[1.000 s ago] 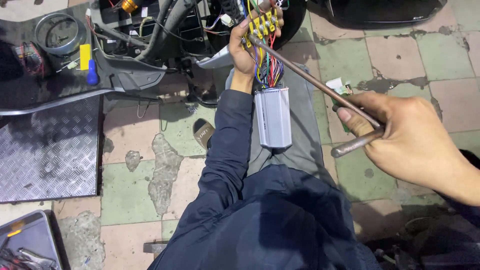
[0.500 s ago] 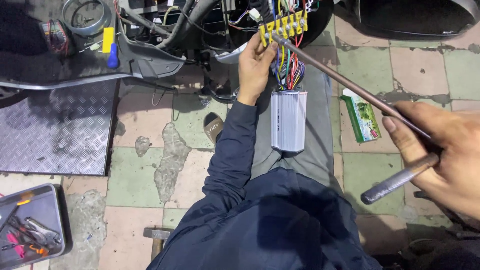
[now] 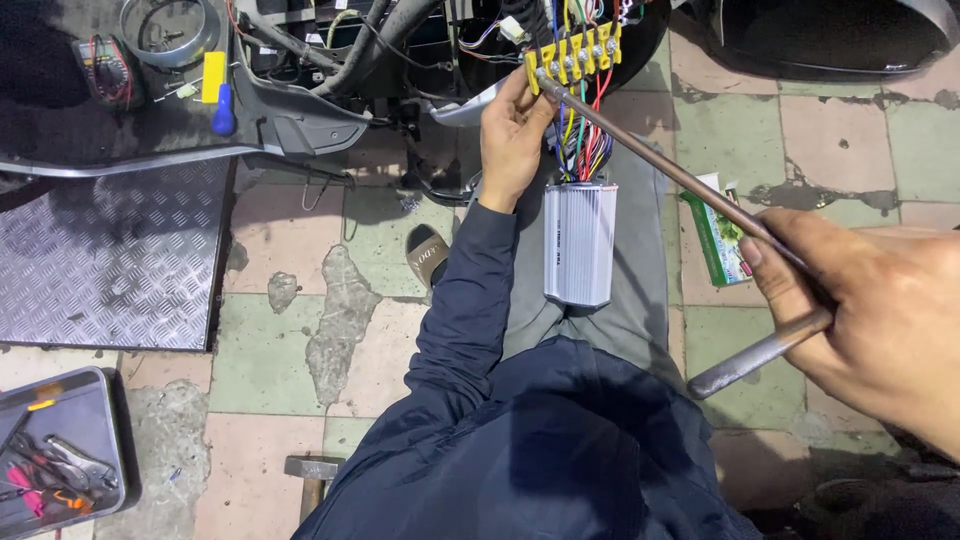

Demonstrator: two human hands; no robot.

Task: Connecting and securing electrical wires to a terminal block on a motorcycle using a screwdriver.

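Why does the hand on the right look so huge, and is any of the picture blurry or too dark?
Head view: the right hand sits close to the wide lens, so it looms large and slightly soft; the left hand at the yellow terminal strip is sharper. Light is even and flat, with mild sheen on the silver box; the top left corner and the jacket fall into shadow.

terminal block (image 3: 572, 58): yellow | controller box (image 3: 579, 243): ribbed silver | sleeve (image 3: 470, 300): navy | floor tiles (image 3: 850, 130): pink-green checks
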